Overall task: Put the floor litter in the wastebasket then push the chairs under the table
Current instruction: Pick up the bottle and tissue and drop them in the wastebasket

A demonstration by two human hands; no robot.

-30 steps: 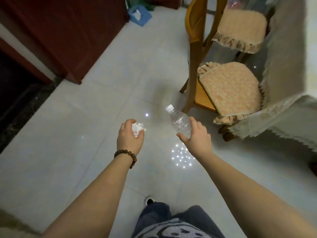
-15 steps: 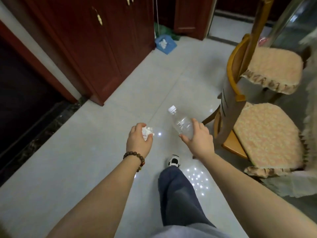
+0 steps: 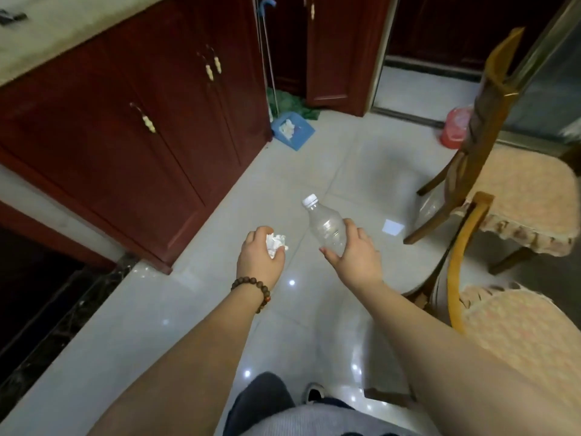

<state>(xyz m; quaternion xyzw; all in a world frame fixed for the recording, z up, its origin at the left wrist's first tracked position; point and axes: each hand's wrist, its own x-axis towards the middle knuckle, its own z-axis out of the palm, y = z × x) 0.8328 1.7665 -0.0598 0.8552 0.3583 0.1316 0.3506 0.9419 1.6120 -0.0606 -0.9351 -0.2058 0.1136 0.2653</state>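
Observation:
My left hand (image 3: pixel 259 261) is closed around a crumpled white paper ball (image 3: pixel 276 242) above the pale floor tiles. My right hand (image 3: pixel 356 258) grips an empty clear plastic bottle (image 3: pixel 327 226) with a white cap, tilted up and to the left. A red wastebasket (image 3: pixel 455 127) with a plastic liner stands on the floor at the far right, partly hidden behind the back of a wooden chair (image 3: pixel 481 127). A second cushioned chair (image 3: pixel 515 328) is close at my right. A clear bottle-like shape (image 3: pixel 429 209) lies on the floor under the far chair.
Dark red cabinets (image 3: pixel 132 127) run along the left. A blue dustpan (image 3: pixel 292 130) holding white paper scraps leans by a broom handle (image 3: pixel 267 58) in the far corner. A doorway (image 3: pixel 421 86) opens beyond. My leg and shoe (image 3: pixel 314 393) are at the bottom.
The view has risen and moved forward along the floor; the cabinets, dustpan and red wastebasket have come into view. Both hands keep holding the paper ball and the bottle.

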